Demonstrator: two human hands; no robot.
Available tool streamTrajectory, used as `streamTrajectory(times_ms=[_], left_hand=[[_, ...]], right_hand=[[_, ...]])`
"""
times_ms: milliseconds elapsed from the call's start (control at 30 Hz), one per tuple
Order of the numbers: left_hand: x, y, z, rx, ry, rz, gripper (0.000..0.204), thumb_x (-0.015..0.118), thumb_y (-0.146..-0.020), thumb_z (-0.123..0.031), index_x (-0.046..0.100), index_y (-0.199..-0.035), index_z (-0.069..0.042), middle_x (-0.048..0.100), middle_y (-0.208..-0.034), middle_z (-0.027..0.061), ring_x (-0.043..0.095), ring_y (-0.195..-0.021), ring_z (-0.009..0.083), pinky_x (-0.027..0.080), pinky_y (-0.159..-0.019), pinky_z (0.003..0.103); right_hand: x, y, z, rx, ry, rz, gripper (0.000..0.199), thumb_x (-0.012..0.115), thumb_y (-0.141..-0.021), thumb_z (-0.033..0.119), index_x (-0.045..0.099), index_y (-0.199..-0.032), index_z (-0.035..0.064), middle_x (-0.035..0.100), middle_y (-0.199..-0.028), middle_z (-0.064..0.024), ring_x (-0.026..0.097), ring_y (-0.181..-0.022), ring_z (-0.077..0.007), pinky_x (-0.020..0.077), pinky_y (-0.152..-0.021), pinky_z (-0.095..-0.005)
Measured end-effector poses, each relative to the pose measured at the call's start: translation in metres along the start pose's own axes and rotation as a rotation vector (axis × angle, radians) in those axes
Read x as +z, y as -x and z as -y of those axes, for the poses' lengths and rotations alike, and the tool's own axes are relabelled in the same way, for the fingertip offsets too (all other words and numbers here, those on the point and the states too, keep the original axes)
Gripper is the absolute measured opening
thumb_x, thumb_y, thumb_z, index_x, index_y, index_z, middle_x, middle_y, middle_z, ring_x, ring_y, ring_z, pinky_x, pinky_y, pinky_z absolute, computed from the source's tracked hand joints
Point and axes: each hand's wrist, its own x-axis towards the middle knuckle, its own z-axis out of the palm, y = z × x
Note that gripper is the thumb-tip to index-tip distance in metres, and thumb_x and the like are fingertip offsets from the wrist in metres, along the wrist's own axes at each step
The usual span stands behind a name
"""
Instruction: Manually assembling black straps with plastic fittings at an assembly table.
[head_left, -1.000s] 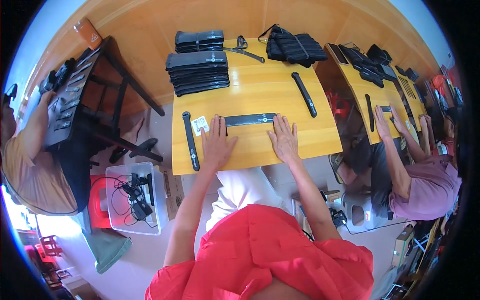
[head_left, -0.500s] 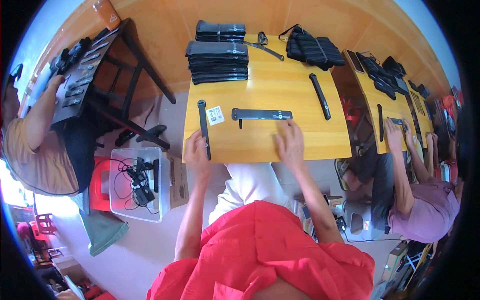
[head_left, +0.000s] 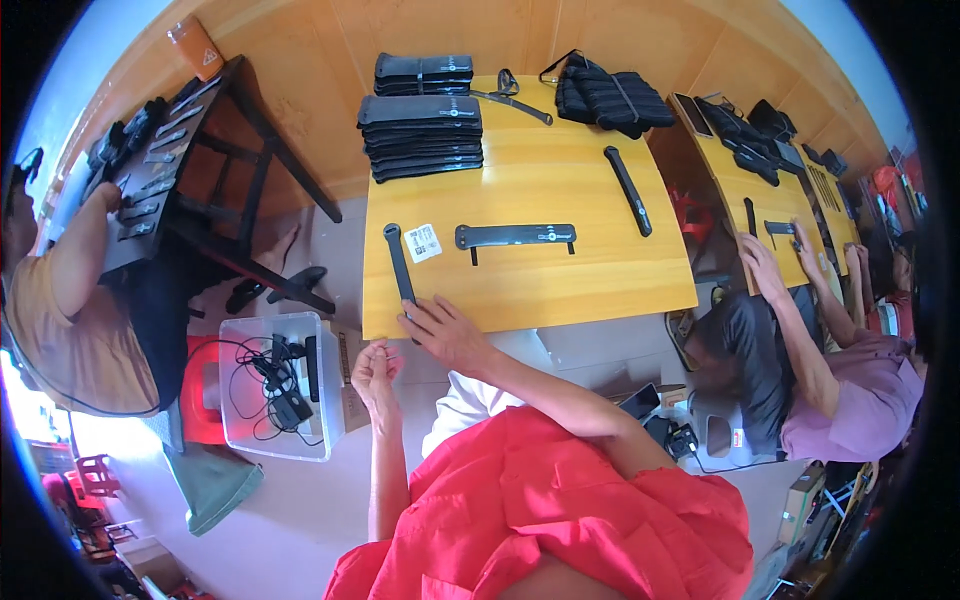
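My right hand (head_left: 447, 332) reaches across to the left, fingers spread over the near end of a narrow black strap (head_left: 400, 265) with a rounded, holed far end. Just off the table's front left corner is my left hand (head_left: 376, 378), its fingers pinched; whatever may be in them is too small to make out. A wider flat black strip (head_left: 512, 236) lies crosswise at mid-table, with a short dark tab sticking out below each end. Beside the left strap is a white printed label sheet (head_left: 423, 242). Another narrow black strap (head_left: 628, 190) lies at the right, slanted.
Stacked black flat pouches (head_left: 420, 135) stand at the back left of the yellow table (head_left: 560, 290). A bundle of black pouches (head_left: 612, 98) sits at the back right. A clear bin (head_left: 275, 440) with cables is on the floor at left. People work at tables on both sides.
My right hand has moved from the crosswise strip to the left strap's near end. My left hand has drawn back off the table. A second tab now shows under the strip's right end.
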Motion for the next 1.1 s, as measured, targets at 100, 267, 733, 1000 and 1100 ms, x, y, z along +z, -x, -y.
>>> streamTrajectory(times_ms=[100,267,733,1000,1100], left_hand=[[0.012,0.007,-0.005,-0.104,0.014,0.095,0.025,0.051,-0.092,-0.021,0.058,-0.106,-0.001,0.063,-0.085,0.0064,0.060,-0.069,0.0113,0.050,-0.067,0.024],[0.058,0.024,-0.047,-0.358,0.206,0.419,0.036,0.051,-0.093,-0.028,0.056,-0.111,0.002,0.063,-0.092,0.0065,0.061,-0.080,0.0129,0.051,-0.073,0.027],[0.132,0.042,-0.100,-0.468,0.508,0.799,0.021,0.054,-0.091,-0.018,0.057,-0.103,-0.002,0.064,-0.092,0.0068,0.063,-0.085,0.0126,0.052,-0.079,0.027],[0.143,0.046,-0.106,-0.416,0.459,0.808,0.021,0.057,-0.089,-0.014,0.058,-0.105,0.000,0.065,-0.089,0.0076,0.065,-0.080,0.0143,0.055,-0.074,0.027],[0.144,0.047,-0.107,-0.420,0.448,0.796,0.019,0.058,-0.088,-0.012,0.059,-0.102,0.000,0.065,-0.088,0.0074,0.065,-0.080,0.0139,0.055,-0.072,0.027]], right_hand=[[-0.011,0.009,0.002,0.029,-0.166,-0.068,0.048,0.062,-0.078,0.010,0.049,-0.123,0.0039,0.046,-0.128,-0.0140,0.047,-0.113,-0.0298,0.0393,-0.095,-0.0391],[-0.062,0.015,0.009,0.275,-0.559,-0.282,0.042,0.063,-0.078,0.004,0.052,-0.119,-0.0004,0.052,-0.118,-0.0168,0.053,-0.103,-0.0316,0.0461,-0.085,-0.0356],[-0.168,0.032,0.009,0.433,-0.711,-0.520,0.037,0.068,-0.074,0.005,0.063,-0.110,0.0038,0.056,-0.109,-0.0151,0.053,-0.104,-0.0280,0.0468,-0.083,-0.0342],[-0.203,0.039,-0.005,0.332,-0.537,-0.514,0.017,0.064,-0.072,0.000,0.068,-0.089,-0.0003,0.063,-0.087,-0.0123,0.062,-0.077,-0.0211,0.0486,-0.066,-0.0267],[-0.209,0.037,-0.005,0.319,-0.484,-0.475,0.014,0.064,-0.071,-0.001,0.067,-0.085,-0.0013,0.063,-0.083,-0.0122,0.062,-0.071,-0.0213,0.0487,-0.062,-0.0271]])
